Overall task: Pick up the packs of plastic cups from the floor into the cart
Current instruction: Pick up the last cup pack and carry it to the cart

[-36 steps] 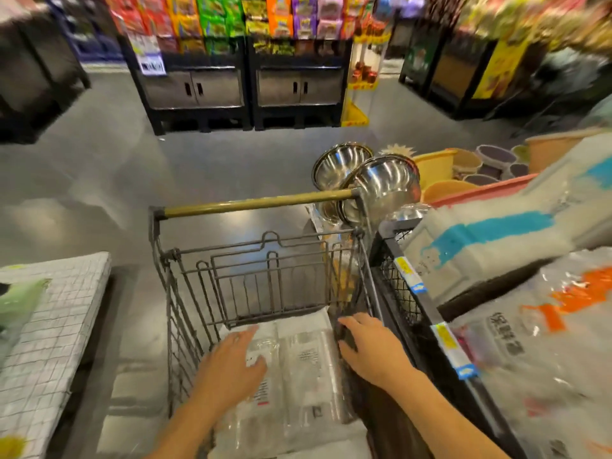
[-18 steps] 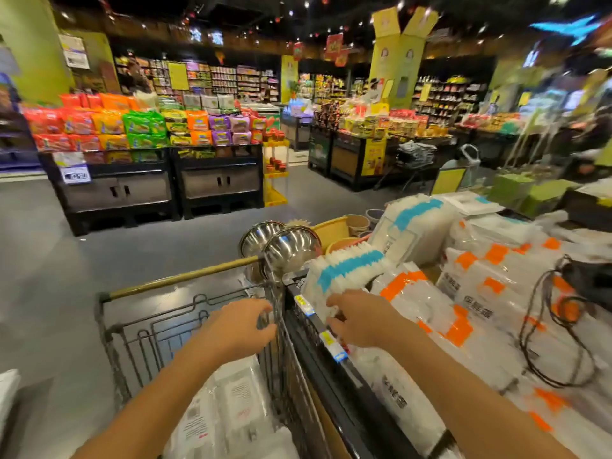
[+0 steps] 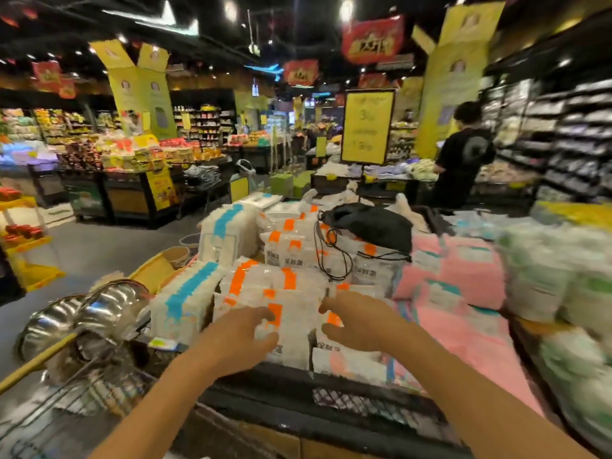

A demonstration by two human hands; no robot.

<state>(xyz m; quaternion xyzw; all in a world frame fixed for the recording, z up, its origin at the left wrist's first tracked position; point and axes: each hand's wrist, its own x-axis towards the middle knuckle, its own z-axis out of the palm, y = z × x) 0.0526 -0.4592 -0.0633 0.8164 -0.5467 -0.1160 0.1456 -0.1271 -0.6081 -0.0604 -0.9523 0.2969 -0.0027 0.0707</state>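
Both hands are empty with fingers loose, left hand (image 3: 245,329) and right hand (image 3: 357,321) hovering side by side over the orange-label packs (image 3: 291,286) on the display (image 3: 298,379), cart (image 3: 99,387) sits low near-left, nearer the left hand, and I can't spot any floor cup packs.

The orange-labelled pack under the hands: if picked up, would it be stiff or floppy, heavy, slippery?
The orange-labelled pack probably gives a little, since its wrap looks like thin film. It is likely light for its size, as similar packs pile loosely atop one another. The shiny film may be slippery.
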